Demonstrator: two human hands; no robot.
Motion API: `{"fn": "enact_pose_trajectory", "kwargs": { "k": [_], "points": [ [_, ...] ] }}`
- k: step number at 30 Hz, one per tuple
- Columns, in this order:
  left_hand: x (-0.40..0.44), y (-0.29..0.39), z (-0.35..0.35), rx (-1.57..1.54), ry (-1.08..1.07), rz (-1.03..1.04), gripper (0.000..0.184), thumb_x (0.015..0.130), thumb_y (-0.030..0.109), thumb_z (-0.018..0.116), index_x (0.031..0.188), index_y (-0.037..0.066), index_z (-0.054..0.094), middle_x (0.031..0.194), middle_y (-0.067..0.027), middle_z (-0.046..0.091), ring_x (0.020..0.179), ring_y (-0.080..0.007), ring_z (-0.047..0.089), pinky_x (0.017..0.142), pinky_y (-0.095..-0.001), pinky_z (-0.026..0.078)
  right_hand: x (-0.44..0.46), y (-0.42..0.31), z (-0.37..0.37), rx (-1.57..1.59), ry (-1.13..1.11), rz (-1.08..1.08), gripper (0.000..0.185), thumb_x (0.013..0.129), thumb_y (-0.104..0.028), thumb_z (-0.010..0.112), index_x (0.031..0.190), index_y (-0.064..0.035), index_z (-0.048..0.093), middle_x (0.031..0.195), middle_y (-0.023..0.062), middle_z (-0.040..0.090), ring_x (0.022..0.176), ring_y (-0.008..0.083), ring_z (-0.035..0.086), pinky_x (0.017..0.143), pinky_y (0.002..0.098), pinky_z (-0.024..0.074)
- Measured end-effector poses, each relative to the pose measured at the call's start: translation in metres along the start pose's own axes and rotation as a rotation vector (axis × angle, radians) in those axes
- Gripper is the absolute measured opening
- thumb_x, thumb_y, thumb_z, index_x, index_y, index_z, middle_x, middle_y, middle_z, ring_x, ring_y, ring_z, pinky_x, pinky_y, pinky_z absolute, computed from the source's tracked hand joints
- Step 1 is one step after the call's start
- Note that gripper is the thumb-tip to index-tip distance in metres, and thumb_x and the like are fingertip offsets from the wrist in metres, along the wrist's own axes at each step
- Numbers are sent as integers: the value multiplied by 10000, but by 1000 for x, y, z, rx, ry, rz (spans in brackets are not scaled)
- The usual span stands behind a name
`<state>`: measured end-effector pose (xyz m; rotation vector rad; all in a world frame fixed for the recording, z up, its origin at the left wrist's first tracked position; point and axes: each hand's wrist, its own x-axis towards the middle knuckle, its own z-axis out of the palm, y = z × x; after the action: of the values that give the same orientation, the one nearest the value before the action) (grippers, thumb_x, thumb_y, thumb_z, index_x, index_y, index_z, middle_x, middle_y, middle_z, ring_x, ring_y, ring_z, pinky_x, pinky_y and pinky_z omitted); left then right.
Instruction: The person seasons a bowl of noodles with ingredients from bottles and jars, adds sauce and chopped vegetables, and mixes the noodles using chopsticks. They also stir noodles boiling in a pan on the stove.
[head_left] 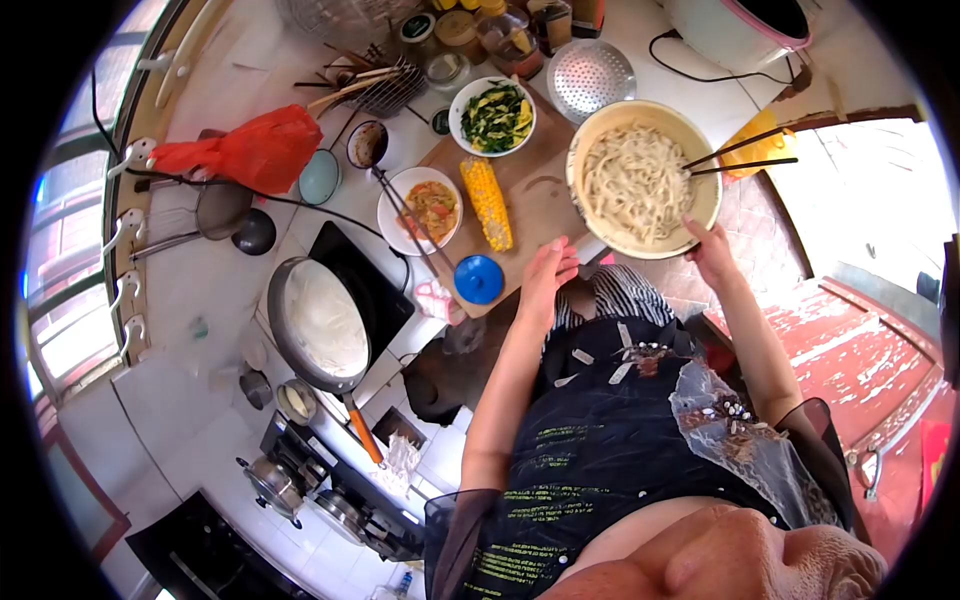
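Observation:
A large cream bowl [712,190] of thick white noodles [635,180] is at the right end of the wooden board. My right hand [712,256] grips its near right rim, thumb on the edge and fingers beneath. Two dark chopsticks [745,158] stick out of the bowl to the right. My left hand [550,275] is open, fingers stretched out, just left of the bowl and over the board's front edge; nothing is in it. Nearest to it are a blue lid [478,280] and a corn cob [487,204] on the cutting board [540,190].
Behind the corn stands a bowl of greens [497,117]; to its left, a white bowl of reddish food [433,209]. A pan [320,325] with whitish contents overlaps the black cooktop [385,310]. A metal strainer [591,80] and jars line the back. A red door [850,350] is at right.

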<state>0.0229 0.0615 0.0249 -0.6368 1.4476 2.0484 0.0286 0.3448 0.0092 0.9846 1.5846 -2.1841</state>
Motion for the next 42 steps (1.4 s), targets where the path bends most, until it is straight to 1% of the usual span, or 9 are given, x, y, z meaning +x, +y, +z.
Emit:
{"fn": "enact_pose_trajectory", "kwargs": {
  "k": [13,19,23,27,30,33,35,36,42],
  "points": [
    [-23,0,-47,-132,-18,-34,385,928,266,481,1245,65,400,1091,-84,565,914,-182,595,801,-319,499,-12,66,96,-18,-116,76,319,860,-287,594,1049,-35,546,835,49,641,588,105,596,405,205,446],
    [-22,9,-45,-186,-28,16,411,915,234,498,1272,71,375,1118,-103,559,922,-214,605,790,-346,511,-13,30,83,-352,-177,115,639,784,-343,684,1242,-3,395,843,73,624,595,106,578,467,215,462],
    [-21,19,-48,-139,4,44,443,900,244,517,1281,73,371,1105,-98,574,921,-211,604,789,-341,503,19,5,56,-233,86,-517,765,775,-233,707,1357,10,274,788,27,553,540,67,489,463,195,404],
    [-19,13,-50,-155,54,57,465,889,249,523,1287,68,365,1098,-96,575,911,-210,598,798,-343,494,22,-30,75,-167,14,-553,499,820,-172,656,1245,2,462,739,-22,531,550,37,456,485,189,388],
    [-18,1,-49,-218,87,97,474,885,247,523,1285,55,354,1065,-109,574,914,-223,592,808,-355,496,9,-33,103,-189,-8,-540,191,873,-168,583,910,11,639,743,-13,565,563,50,462,525,191,392],
    [-24,-2,-46,-286,92,62,492,886,255,517,1292,47,334,1028,-119,570,932,-237,585,824,-371,495,-10,-41,112,-639,-98,-863,214,889,-161,555,832,34,621,727,2,591,589,114,517,554,231,415],
    [-22,-8,-46,-268,97,80,423,906,265,483,1234,36,348,1006,-150,565,935,-268,583,841,-410,493,-11,-55,108,-458,-18,-930,247,905,-194,533,798,8,627,653,1,563,548,86,491,512,211,397],
    [-21,-12,-47,-310,118,52,360,920,260,455,1184,37,355,1001,-164,562,942,-286,580,843,-425,492,-30,-80,116,-393,49,-630,291,922,-241,504,782,-17,627,627,-1,542,525,51,460,477,187,373],
    [-9,-17,-48,-397,97,12,165,962,204,358,1035,57,360,985,-190,550,920,-333,588,825,-478,505,41,-45,145,-321,-46,-683,263,907,-255,543,888,-14,648,710,20,615,554,57,522,507,191,442]
  ]
}}
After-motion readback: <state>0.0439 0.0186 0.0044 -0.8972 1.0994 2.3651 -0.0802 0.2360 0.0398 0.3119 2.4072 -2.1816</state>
